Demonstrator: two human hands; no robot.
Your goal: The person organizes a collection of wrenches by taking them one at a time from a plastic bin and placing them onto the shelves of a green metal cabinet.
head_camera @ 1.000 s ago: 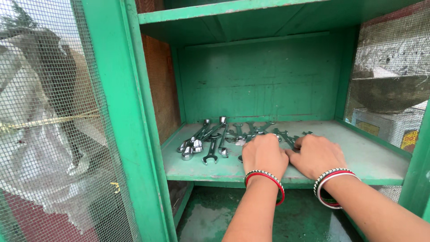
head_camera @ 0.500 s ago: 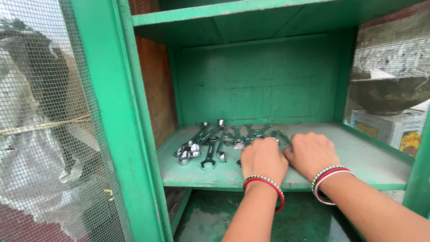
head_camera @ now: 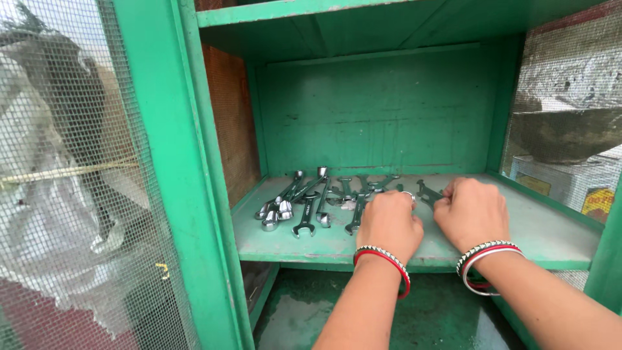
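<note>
Both hands rest knuckles-up on the green shelf (head_camera: pixel 518 227), the left hand (head_camera: pixel 389 223) and right hand (head_camera: pixel 472 210) close together, fingers curled over the spanners (head_camera: pixel 311 201); whether either grips one, I cannot tell. Sliding them flat along the shelf, one at a time, keeps them from tangling.

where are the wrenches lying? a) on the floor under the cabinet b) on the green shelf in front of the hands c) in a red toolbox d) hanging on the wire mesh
b: the wrenches lie flat on the green shelf, just ahead of the left hand and right hand.
</note>
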